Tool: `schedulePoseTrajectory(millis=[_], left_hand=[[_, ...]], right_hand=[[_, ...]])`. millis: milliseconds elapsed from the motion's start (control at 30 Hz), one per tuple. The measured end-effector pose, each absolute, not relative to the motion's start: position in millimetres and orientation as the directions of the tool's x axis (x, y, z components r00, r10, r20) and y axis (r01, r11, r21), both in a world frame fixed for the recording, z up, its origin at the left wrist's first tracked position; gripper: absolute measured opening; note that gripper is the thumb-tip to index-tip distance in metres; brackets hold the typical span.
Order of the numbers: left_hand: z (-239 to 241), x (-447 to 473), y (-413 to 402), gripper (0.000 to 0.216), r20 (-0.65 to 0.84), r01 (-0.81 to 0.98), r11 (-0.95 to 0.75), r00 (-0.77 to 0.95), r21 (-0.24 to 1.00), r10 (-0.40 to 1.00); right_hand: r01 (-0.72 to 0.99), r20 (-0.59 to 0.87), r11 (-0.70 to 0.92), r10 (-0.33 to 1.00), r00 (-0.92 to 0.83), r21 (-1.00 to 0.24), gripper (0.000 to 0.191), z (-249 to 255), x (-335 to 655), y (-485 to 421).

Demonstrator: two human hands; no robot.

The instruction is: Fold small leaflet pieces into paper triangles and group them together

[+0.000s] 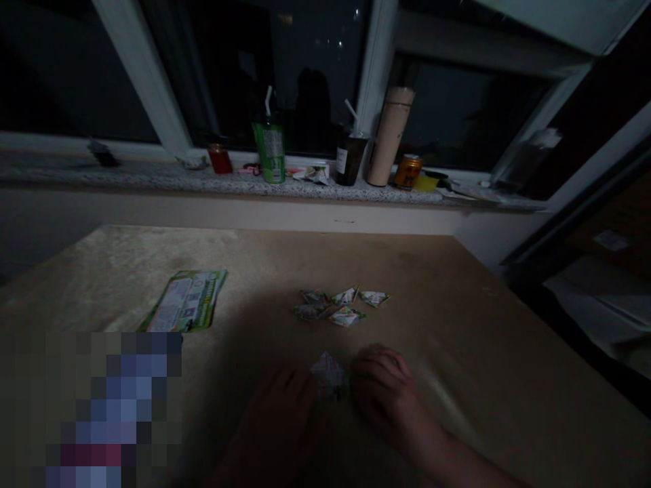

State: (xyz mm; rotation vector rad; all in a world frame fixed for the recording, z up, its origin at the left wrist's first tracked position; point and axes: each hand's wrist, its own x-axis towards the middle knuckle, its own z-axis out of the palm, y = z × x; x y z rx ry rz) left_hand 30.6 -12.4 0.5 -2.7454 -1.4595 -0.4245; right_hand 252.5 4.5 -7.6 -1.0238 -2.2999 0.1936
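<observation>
On the table [458, 305], folded paper [329, 377] points toward the windowsill [305, 191].

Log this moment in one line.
left hand: at left edge of printed piece; right hand: at right edge; beyond: five folded pieces; left side: green packet

I take this for a lived-in room, probably in a home, though I cannot be sure from here: a desk [447, 305] stands below dark windows [315, 41], and the speckled stone sill [152, 174] carries everyday clutter, including a green container [272, 152] and dark cup [350, 161] with straws, a tall pinkish flask [390, 135] and a gold can [407, 173].
</observation>
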Motion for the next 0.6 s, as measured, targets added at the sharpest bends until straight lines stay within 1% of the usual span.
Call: schedulePoseTrajectory(millis=[67,100,167,300,400,500,600], left_hand=[[4.1,30.1,-1.1,0.022,0.161,0.826,-0.511,0.486,0.237,0.859],[4.0,29.3,3.9,0.024,0.150,0.829,-0.486,0.462,0.277,0.874],[0.7,27.2,11.7,0.032,0.167,0.834,-0.448,0.416,0.320,0.894],[-7.5,23.6,18.6,0.042,0.151,0.826,-0.432,0.406,0.363,0.902],[-8.4,22.6,20.0,0.043,0.141,0.806,-0.448,0.428,0.386,0.893],[-7.5,21.8,20.8,0.042,0.135,0.795,-0.453,0.438,0.403,0.889],[-8.8,20.6,21.8,0.041,0.125,0.794,-0.446,0.436,0.413,0.891]], right_hand=[[0.620,0.456,0.676,0.732,-0.506,-0.398,0.010,-8.3,251.9,6.8],[0.617,0.453,0.667,0.741,-0.496,-0.417,0.010,-8.8,251.8,7.9],[0.608,0.447,0.650,0.758,-0.475,-0.456,0.009,-10.5,251.9,9.8],[0.584,0.439,0.625,0.780,-0.446,-0.518,0.008,-14.4,253.6,12.0],[0.592,0.416,0.596,0.803,-0.427,-0.542,0.020,-15.4,254.9,12.1],[0.631,0.367,0.551,0.834,-0.411,-0.546,0.032,-14.7,255.1,12.1],[0.668,0.323,0.534,0.845,-0.426,-0.518,0.031,-13.6,254.3,12.7]])
